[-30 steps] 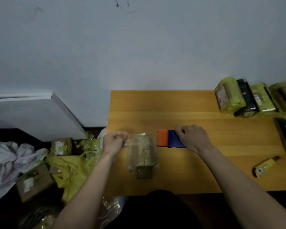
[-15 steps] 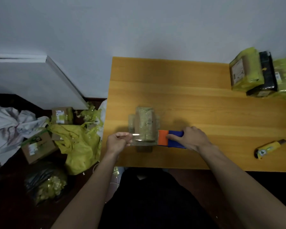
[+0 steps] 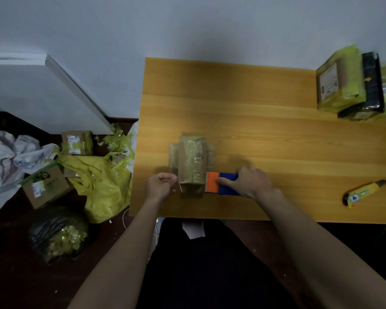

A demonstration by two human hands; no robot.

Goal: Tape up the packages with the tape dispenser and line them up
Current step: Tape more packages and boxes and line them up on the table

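A small brown cardboard package (image 3: 191,160) wrapped in clear tape lies on the wooden table (image 3: 265,134), near its front left. My right hand (image 3: 246,182) grips the orange and blue tape dispenser (image 3: 212,182), which touches the package's right near corner. My left hand (image 3: 161,186) pinches the free end of the clear tape (image 3: 180,187) at the package's left near corner. The tape strip runs across the package's near end between both hands.
Several taped packages in yellow and black wrap (image 3: 352,85) stand in a row at the table's back right. A yellow utility knife (image 3: 363,192) lies at the right front. On the floor to the left are boxes (image 3: 45,185), yellow bags (image 3: 100,186) and a black bag (image 3: 58,233).
Both hands and the dispenser have shifted from the package's far part to its near end, with tape pulled across it. The camera has tilted further down.
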